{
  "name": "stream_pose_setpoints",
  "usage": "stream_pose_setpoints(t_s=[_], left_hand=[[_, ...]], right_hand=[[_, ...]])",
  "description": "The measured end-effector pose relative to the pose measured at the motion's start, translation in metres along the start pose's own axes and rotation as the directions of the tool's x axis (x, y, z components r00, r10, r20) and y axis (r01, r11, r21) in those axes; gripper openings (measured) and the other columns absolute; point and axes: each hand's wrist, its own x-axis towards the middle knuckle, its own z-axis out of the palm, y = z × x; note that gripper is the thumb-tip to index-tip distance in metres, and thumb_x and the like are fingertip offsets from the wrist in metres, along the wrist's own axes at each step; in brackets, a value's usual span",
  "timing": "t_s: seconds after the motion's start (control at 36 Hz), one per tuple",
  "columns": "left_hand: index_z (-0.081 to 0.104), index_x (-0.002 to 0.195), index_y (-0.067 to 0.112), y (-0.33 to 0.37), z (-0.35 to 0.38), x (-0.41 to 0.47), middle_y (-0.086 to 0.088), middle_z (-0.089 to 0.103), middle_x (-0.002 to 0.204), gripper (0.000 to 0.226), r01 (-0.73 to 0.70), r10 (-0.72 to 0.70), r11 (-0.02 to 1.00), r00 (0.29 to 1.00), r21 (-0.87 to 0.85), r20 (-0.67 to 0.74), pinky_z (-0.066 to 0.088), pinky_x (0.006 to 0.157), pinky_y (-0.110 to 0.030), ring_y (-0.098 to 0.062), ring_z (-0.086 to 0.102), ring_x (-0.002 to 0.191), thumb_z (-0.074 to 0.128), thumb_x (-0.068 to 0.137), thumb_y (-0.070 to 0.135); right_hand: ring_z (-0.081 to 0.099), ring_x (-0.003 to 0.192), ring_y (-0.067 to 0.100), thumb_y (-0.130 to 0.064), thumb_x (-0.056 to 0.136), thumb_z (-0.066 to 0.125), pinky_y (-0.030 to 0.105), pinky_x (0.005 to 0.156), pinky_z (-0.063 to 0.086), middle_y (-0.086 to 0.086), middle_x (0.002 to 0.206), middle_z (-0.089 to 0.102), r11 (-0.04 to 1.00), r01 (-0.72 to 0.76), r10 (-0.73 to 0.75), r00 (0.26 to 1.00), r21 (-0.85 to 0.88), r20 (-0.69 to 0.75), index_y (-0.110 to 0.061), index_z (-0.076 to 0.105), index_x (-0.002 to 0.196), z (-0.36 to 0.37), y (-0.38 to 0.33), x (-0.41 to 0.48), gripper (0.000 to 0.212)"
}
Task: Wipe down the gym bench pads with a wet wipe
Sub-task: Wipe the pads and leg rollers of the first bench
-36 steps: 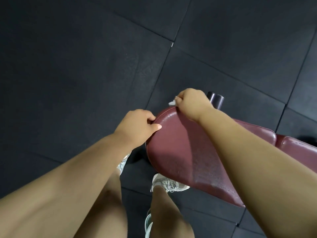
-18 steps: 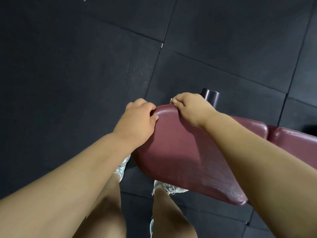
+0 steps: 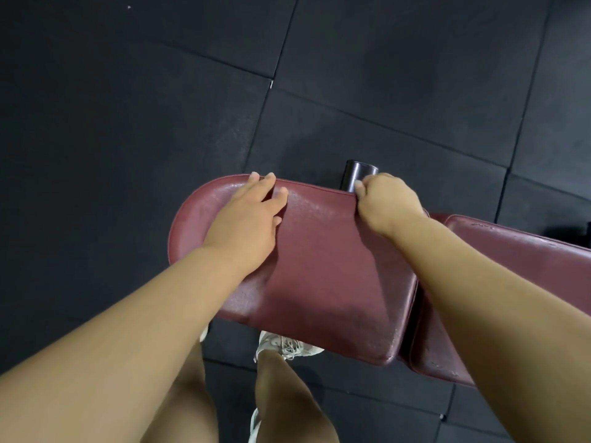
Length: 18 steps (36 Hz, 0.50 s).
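Observation:
A maroon seat pad (image 3: 319, 266) of the gym bench lies across the middle, its surface shiny with damp patches. My left hand (image 3: 246, 222) rests flat on the pad's left part, fingers straight and reaching its far edge. My right hand (image 3: 383, 199) is curled over the far edge further right. A small pale bit of the wet wipe (image 3: 357, 184) shows at its fingertips; the rest is hidden inside the hand. A second maroon pad (image 3: 511, 251) adjoins on the right, partly covered by my right forearm.
A black tube end (image 3: 358, 172) of the bench frame sticks out behind the far edge, beside my right hand. Black rubber floor tiles (image 3: 128, 123) surround the bench. My legs and a white shoe (image 3: 284, 346) are below the pad's near edge.
My left hand left the pad's rounded end and now lies flat on top. My right hand slid right along the far edge, up to the black tube.

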Motion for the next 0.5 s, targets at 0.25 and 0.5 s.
stream_pose_setpoints(t_s=[0.25,0.5], left_hand=[[0.046,0.138,0.031,-0.001,-0.001,0.002,0.01,0.024,0.154,0.041,0.029,-0.028,0.999,0.999,0.014,-0.036,0.03,0.106,-0.031,-0.014,0.013,0.145,0.044,0.098,0.022],[0.06,0.118,0.017,0.026,-0.015,0.014,-0.004,0.049,0.123,0.037,0.039,-0.035,0.989,0.999,0.14,-0.027,0.031,0.098,-0.042,-0.029,0.042,0.114,0.051,0.092,0.042]], right_hand=[[0.055,0.106,0.03,-0.027,0.102,0.033,0.037,0.088,0.046,0.007,0.118,0.057,0.957,0.218,-0.216,0.976,0.19,-0.036,-0.016,0.061,0.116,0.011,-0.011,0.005,0.033],[0.054,0.103,0.034,-0.027,0.101,0.034,0.041,0.089,0.045,0.012,0.113,0.058,0.971,-0.103,0.112,0.993,0.214,-0.03,-0.011,0.063,0.11,0.001,0.061,-0.02,0.034]])
